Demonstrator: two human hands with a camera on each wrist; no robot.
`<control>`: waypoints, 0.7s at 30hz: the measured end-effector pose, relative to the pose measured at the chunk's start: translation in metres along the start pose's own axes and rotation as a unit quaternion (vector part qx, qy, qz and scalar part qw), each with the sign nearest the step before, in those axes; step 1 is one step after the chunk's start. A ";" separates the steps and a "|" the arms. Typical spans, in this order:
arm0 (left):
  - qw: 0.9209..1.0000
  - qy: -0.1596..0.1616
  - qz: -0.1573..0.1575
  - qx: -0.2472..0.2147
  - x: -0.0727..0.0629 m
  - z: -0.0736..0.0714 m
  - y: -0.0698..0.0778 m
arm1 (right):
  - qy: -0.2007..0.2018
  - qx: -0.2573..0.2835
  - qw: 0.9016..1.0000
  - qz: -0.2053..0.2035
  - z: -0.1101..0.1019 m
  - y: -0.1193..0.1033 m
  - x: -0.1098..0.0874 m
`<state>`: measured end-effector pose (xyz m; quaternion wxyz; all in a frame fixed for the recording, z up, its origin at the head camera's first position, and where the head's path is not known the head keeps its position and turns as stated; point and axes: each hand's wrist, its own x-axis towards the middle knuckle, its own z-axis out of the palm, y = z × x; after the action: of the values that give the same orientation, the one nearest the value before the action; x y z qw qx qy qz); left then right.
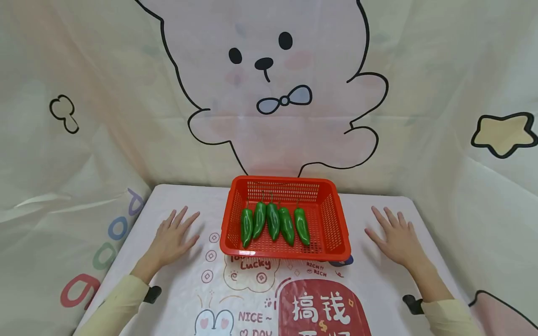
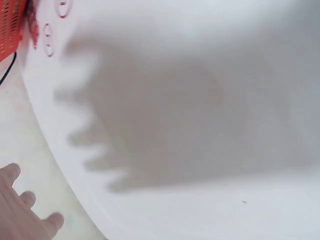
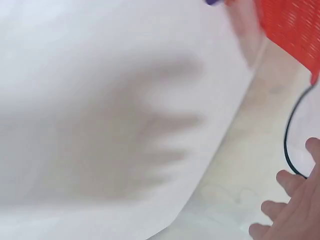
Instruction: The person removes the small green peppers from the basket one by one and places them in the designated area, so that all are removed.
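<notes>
A red plastic basket (image 1: pixel 286 255) stands at the back middle of the table, with several green peppers (image 1: pixel 273 221) lying side by side on its floor. To the left of the basket, my left hand (image 1: pixel 170 240) hovers over the table with spread fingers and holds nothing. On the other side, my right hand (image 1: pixel 397 240) is also spread, apart from the basket and holding nothing. Fingers of the left hand (image 2: pixel 22 210) show at the lower left in the left wrist view. The right wrist view has the right hand (image 3: pixel 295 205) at its lower right corner.
The white table covering (image 1: pixel 189 289) carries printed drawings and lettering. Behind it hangs a cloth backdrop (image 1: pixel 420 116) with a cartoon bear, and similar cloth closes both sides. Each wrist has a dark strap piece (image 1: pixel 152 294) beside the sleeve.
</notes>
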<state>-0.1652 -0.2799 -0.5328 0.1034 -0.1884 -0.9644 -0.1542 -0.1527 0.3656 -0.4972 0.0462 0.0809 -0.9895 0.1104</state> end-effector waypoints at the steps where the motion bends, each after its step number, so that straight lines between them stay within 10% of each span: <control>1: 1.000 0.009 0.012 -0.014 0.004 -0.001 0.001 | 0.007 0.020 1.000 -0.001 -0.004 0.000 0.003; 7: 0.995 0.001 0.001 -0.098 0.028 -0.011 0.009 | 0.020 0.146 0.989 -0.016 -0.027 -0.011 0.019; 11: 0.973 -0.035 -0.061 -0.218 0.043 -0.016 0.020 | 0.005 0.240 0.971 -0.009 -0.034 -0.028 0.025; 14: 0.937 -0.049 -0.110 -0.328 0.055 -0.013 0.033 | 0.023 0.302 0.953 -0.017 -0.034 -0.041 0.031; 19: 0.845 -0.036 -0.174 -0.505 0.072 0.005 0.061 | 0.056 0.417 0.906 -0.047 -0.031 -0.061 0.045; 21: 0.828 -0.033 -0.181 -0.530 0.077 0.016 0.073 | 0.055 0.464 0.883 -0.052 -0.030 -0.068 0.051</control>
<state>-0.2086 -0.1850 -0.5088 -0.0742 -0.0418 -0.7542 -0.6511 -0.1886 0.2994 -0.4479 0.0630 0.1382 -0.8157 0.5582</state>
